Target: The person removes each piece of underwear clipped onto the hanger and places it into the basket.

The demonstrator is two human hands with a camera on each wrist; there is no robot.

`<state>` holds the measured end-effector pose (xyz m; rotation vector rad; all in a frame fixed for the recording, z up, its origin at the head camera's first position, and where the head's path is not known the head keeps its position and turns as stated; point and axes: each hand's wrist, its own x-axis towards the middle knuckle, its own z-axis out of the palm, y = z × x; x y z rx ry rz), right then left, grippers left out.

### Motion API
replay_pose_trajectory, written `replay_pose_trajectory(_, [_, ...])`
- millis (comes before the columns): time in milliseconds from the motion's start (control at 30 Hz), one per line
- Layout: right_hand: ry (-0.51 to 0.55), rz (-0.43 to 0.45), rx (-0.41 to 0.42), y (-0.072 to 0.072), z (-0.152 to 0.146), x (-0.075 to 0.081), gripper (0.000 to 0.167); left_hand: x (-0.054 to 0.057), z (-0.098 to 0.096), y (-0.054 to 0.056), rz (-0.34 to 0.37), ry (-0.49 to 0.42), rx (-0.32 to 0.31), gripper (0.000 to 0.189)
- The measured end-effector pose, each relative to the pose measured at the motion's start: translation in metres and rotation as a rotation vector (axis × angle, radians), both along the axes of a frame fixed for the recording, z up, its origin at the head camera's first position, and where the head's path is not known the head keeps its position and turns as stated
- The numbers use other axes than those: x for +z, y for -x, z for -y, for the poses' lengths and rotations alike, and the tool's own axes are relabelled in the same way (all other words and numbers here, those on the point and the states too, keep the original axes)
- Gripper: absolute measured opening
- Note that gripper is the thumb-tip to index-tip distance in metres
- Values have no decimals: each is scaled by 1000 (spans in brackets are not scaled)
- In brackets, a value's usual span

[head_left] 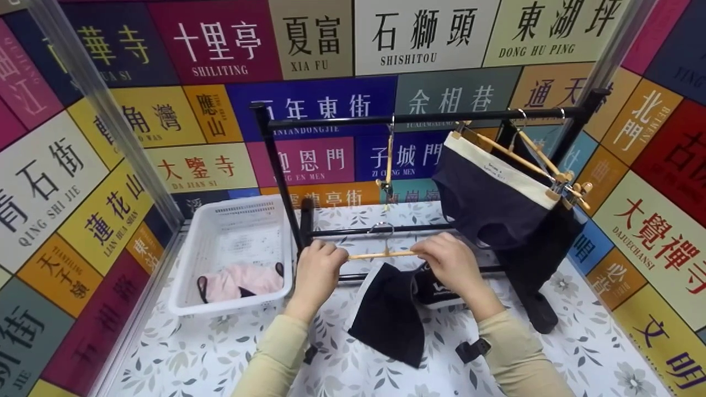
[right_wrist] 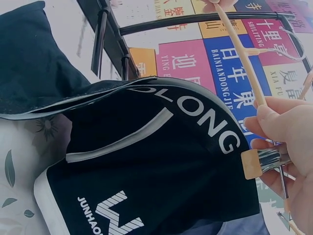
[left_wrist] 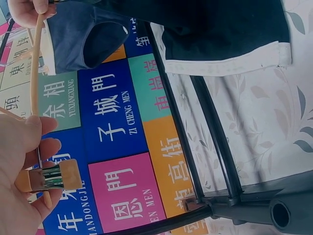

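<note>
Lettered wall panels are filling the background, and a leaf-printed surface is carrying a black rack through the middle of the head frame. Work appears partly done: navy briefs and a darker garment are hanging at the right, while a spare hanger is dangling bare near centre. At lower middle, a black garment is drooping beneath a wooden hanger. One clip is seemingly gripping its right edge; the opposite clip is holding no cloth, so that end is presumably awaiting fastening. Left hand fingers are clamping on hanger and bare clip; right hand fingers are pinching the hanger's other end. Pink fabric is lying unhung in the white basket, frame left. Navy briefs are hiding much of the darker garment; the black garment's lettering is running partly out of sight.
</note>
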<state>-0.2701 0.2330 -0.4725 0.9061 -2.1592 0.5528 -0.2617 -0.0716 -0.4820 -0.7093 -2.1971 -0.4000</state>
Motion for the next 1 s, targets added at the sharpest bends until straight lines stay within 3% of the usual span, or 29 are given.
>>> replay_pose_trajectory(200, [-12,10,15,0,-1,-1,19,-1,0,0,24,9,15,6])
replay_pose_trajectory(433, [-43,34,11,0,-2,3,19,-5,-1,2,-11,-10,22,9])
replay_pose_trajectory(733, [-94,50,-19,-1,-4,6,18,-7,-2,1,37,2,38,7])
replay_pose_trajectory(1000, [-153,22,-15,-3,-11,18,24,-9,-1,0,66,19,59,8])
